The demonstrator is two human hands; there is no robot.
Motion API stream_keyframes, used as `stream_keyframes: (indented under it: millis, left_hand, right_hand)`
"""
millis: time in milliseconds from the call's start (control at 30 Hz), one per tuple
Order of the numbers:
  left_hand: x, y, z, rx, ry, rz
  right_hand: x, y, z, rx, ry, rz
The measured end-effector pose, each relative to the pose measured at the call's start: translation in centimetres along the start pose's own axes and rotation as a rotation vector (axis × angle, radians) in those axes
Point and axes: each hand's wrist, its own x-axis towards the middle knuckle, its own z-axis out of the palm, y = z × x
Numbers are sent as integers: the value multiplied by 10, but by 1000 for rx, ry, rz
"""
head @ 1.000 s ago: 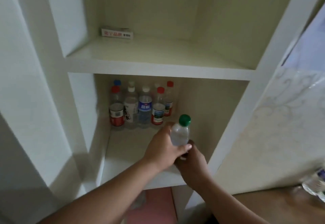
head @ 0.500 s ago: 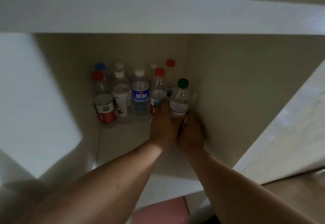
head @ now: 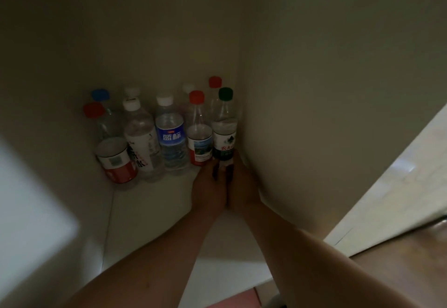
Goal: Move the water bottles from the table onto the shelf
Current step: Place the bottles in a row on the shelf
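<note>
Hands, left (head: 210,186) & right (head: 242,186), together round base of green-cap bottle (head: 224,128), just right of red-cap bottle (head: 198,131); release gently w/o nudging neighbours, keep upright.

The clear plastic bottle with the dark green cap (head: 223,126) wears a dark green label with a white upper part and red characters. Beside it, the clear bottle with a red cap (head: 198,129) has a white label picturing blue and green scenery above a red band. The white-capped bottle (head: 171,133) carries a blue label with white characters. Another white-capped bottle (head: 140,138) shows black characters on white. The red-capped bottle at the left (head: 113,152) has a red-and-white label. The shelf (head: 150,201) is off-white inside; the counter (head: 411,259) is brown.
</note>
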Motion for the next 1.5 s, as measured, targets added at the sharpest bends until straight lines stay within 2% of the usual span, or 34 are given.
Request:
stream_keyframes:
  millis: [100,233,367,467,533,667,800,900,1000,1167,1367,1500]
  left_hand:
    - [1,-1,1,13,-9,37]
    - [0,3,-4,-15,-118,-8]
    - [-25,25,-22,26,-160,-17]
    - [-77,59,-30,48,-74,112]
    - [-125,83,-32,-32,-44,242]
    - [-210,122,-13,-184,-263,396]
    - [-240,147,53,-127,-512,453]
    - [-251,161,106,-58,-671,475]
    - [-264,169,163,32,-760,465]
    - [-296,183,261,152,-917,415]
    - [-311,216,396,303,-949,358]
    - [-284,242,499,315,-852,270]
  right_hand:
    - [6,3,1,80,-77,53]
    - [-5,-11,-16,26,-201,87]
    - [-48,-40,-52,-17,-199,95]
    - [-104,-61,-94,-17,-159,85]
    - [-145,-65,-127,-1,-92,30]
    - [-216,-40,-204,-18,-66,46]
    - [-255,17,-296,-222,-15,167]
    - [-277,67,-355,-277,102,256]
    - [-296,117,-403,-319,182,343]
    - [-319,211,-470,-280,205,480]
    - [-277,313,-539,-207,184,515]
    - [-204,374,-580,-189,220,483]
